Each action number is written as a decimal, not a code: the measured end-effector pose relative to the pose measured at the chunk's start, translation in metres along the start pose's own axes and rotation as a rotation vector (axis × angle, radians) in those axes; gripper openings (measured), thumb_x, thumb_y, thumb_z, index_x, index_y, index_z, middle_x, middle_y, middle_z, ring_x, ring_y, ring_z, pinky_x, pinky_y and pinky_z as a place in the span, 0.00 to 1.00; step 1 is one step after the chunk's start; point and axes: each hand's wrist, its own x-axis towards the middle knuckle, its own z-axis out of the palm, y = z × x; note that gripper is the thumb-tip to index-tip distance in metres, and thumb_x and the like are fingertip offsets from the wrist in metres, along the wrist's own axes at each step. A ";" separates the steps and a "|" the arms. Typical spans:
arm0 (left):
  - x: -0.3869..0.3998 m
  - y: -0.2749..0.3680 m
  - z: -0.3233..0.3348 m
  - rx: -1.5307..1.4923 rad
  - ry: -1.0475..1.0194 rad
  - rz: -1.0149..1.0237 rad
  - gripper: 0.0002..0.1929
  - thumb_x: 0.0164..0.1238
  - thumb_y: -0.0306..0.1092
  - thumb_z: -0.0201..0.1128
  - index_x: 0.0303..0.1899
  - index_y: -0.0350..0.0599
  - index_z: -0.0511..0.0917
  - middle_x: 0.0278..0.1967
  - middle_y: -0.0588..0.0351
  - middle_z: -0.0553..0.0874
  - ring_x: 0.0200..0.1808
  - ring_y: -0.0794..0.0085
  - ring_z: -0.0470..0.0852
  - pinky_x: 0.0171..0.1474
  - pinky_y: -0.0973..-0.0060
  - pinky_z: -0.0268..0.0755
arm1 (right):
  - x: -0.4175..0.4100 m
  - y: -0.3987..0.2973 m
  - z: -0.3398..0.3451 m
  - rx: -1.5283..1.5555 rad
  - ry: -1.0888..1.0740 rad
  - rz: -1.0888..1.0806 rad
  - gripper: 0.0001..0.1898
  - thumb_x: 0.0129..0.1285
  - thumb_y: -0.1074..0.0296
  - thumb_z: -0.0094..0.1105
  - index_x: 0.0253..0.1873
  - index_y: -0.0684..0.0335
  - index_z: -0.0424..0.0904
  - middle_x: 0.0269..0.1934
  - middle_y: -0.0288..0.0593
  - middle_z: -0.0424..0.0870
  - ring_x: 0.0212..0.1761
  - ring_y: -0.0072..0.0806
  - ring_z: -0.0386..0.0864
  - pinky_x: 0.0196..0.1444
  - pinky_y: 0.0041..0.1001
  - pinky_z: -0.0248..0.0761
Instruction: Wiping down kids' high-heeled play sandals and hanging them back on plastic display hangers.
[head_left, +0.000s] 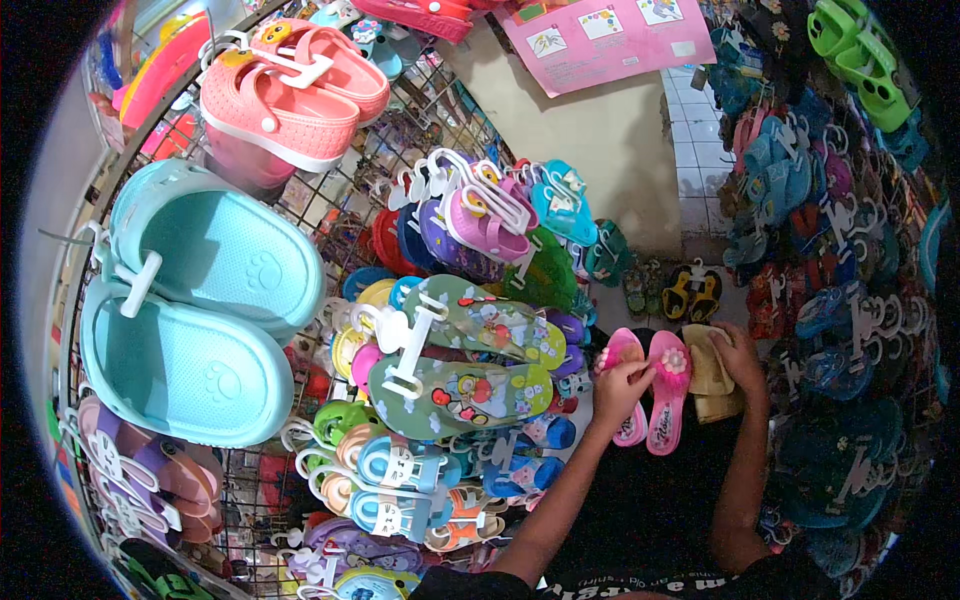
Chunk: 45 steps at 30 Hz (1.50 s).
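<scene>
A pair of pink children's slide sandals (666, 420) with flower trims is held upright in front of my dark shirt. My left hand (621, 394) lies across the left sandal, its fingers pinched near the straps; part of that sandal is hidden behind it. Writing shows on the insoles. Beside the right sandal, my right hand (739, 358) grips a folded tan cloth (709, 364). The cloth's edge touches or nearly touches that sandal; I cannot tell which.
A wire grid rack (255, 480) on the left bears light-blue clogs (217, 292), coral clogs (300, 112) and green printed flip-flops (465, 397). More footwear hangs at right, including green sandals (862, 67). Yellow-and-black sandals (691, 294) appear beyond my hands. A pink printed sheet (607, 49) is at the top.
</scene>
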 end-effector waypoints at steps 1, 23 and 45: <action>0.000 -0.001 0.000 0.001 0.007 -0.001 0.14 0.54 0.42 0.64 0.36 0.41 0.82 0.28 0.45 0.83 0.30 0.58 0.83 0.34 0.69 0.73 | -0.001 -0.005 -0.001 0.006 -0.005 -0.025 0.20 0.62 0.57 0.52 0.51 0.66 0.74 0.48 0.54 0.76 0.52 0.46 0.72 0.55 0.36 0.63; -0.001 -0.006 0.002 -0.011 0.054 0.025 0.13 0.53 0.41 0.65 0.36 0.43 0.82 0.26 0.47 0.82 0.28 0.59 0.82 0.32 0.69 0.72 | 0.004 0.007 0.005 0.022 0.004 -0.036 0.18 0.62 0.58 0.53 0.50 0.65 0.74 0.47 0.53 0.75 0.51 0.45 0.72 0.55 0.35 0.63; 0.001 -0.004 0.002 0.003 -0.068 -0.054 0.17 0.53 0.41 0.64 0.43 0.42 0.80 0.29 0.44 0.82 0.32 0.57 0.82 0.36 0.67 0.73 | 0.005 0.011 0.004 0.031 0.001 -0.078 0.20 0.60 0.56 0.54 0.52 0.65 0.73 0.46 0.52 0.74 0.50 0.46 0.72 0.54 0.37 0.63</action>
